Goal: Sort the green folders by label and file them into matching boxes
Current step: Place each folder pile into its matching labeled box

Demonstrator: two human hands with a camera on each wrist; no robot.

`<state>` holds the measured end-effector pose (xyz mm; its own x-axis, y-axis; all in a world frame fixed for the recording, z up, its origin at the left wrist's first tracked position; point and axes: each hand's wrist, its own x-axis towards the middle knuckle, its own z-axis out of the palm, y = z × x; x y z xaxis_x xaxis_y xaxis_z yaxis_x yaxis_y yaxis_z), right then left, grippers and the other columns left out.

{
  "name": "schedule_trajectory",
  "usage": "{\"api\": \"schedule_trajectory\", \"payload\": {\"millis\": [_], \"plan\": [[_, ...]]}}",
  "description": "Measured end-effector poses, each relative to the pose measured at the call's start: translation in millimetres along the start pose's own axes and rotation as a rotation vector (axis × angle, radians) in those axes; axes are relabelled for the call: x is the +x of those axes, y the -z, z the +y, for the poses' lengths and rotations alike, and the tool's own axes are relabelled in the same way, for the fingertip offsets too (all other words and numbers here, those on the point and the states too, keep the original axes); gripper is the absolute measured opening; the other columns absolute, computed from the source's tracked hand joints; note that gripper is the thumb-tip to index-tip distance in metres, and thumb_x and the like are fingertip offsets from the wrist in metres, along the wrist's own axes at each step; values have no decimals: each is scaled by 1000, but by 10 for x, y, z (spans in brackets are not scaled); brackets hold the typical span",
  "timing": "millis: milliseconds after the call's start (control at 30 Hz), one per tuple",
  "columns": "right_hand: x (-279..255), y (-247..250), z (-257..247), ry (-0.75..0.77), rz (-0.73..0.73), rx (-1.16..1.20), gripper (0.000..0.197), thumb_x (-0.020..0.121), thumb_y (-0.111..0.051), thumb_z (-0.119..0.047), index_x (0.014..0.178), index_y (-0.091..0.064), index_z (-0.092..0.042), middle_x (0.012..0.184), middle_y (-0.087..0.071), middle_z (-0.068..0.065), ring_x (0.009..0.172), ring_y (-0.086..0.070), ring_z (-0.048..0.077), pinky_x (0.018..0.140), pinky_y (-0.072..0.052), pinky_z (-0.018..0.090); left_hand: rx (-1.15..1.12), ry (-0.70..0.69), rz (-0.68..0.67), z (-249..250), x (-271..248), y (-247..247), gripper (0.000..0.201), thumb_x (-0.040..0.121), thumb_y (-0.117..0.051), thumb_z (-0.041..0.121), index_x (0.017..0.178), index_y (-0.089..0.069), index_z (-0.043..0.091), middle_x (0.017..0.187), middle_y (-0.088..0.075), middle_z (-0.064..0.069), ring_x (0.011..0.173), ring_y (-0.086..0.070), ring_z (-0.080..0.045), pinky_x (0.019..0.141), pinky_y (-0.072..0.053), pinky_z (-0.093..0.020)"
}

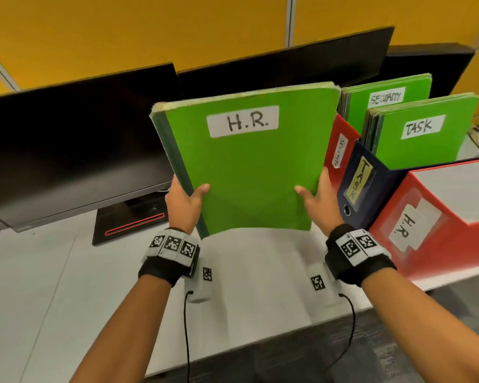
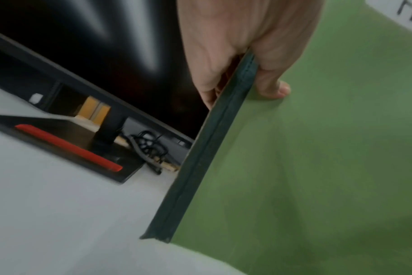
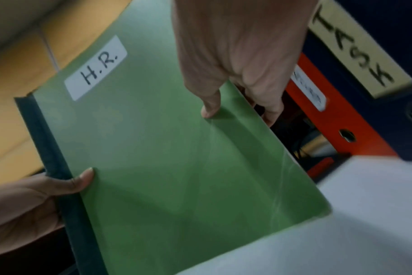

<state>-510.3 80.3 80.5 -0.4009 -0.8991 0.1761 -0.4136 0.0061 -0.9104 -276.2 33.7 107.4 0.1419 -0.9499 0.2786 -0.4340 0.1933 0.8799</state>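
Observation:
Both hands hold up a stack of green folders point(image 1: 249, 167) whose front label reads H.R. point(image 1: 243, 121), lifted upright above the white desk. My left hand point(image 1: 187, 199) grips the dark spine edge point(image 2: 214, 148), thumb on the cover. My right hand point(image 1: 315, 196) pinches the open edge point(image 3: 259, 119), thumb in front, fingers behind. To the right stand three file boxes: a red one marked SECURITY point(image 1: 340, 145) with green folders, a navy one marked TASK point(image 1: 362, 183) with green folders, and a red one marked H.R. point(image 1: 426, 230) nearest me.
Two dark monitors point(image 1: 75, 145) stand behind the folders, one with a black base with a red stripe point(image 1: 130, 225). Cables point(image 2: 151, 147) lie under the monitor. A yellow partition wall point(image 1: 150, 29) rises at the back. The desk's front edge point(image 1: 260, 344) runs below my wrists.

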Motion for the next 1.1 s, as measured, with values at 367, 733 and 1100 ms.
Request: {"api": "schedule_trajectory", "payload": {"millis": [367, 733, 1100], "plan": [[255, 1818, -889, 293, 365, 65, 74, 92, -55, -17, 147, -8, -4, 157, -10, 8, 145, -9, 16, 106, -4, 6, -293, -306, 76, 1898, -79, -481, 55, 82, -67, 21, 130, -45, 5, 124, -55, -2, 121, -51, -19, 107, -40, -39], [324, 3641, -392, 271, 620, -76, 71, 90, -58, -14, 145, -15, 0, 154, -19, 11, 134, -19, 4, 95, -8, -10, -453, -331, -127, 2847, -841, -1963, 54, 85, -63, 14, 134, -42, 5, 114, -56, 3, 115, -55, -16, 105, -42, -34], [326, 4060, 324, 174, 570, -152, 45, 85, -62, -9, 125, -43, -1, 124, -54, 8, 115, -50, 16, 98, -34, 19, -224, -214, -386, 2657, -1070, -2649, 18, 91, -57, 20, 76, -47, 16, 71, -46, 4, 81, -49, -19, 63, -40, -13]]}}
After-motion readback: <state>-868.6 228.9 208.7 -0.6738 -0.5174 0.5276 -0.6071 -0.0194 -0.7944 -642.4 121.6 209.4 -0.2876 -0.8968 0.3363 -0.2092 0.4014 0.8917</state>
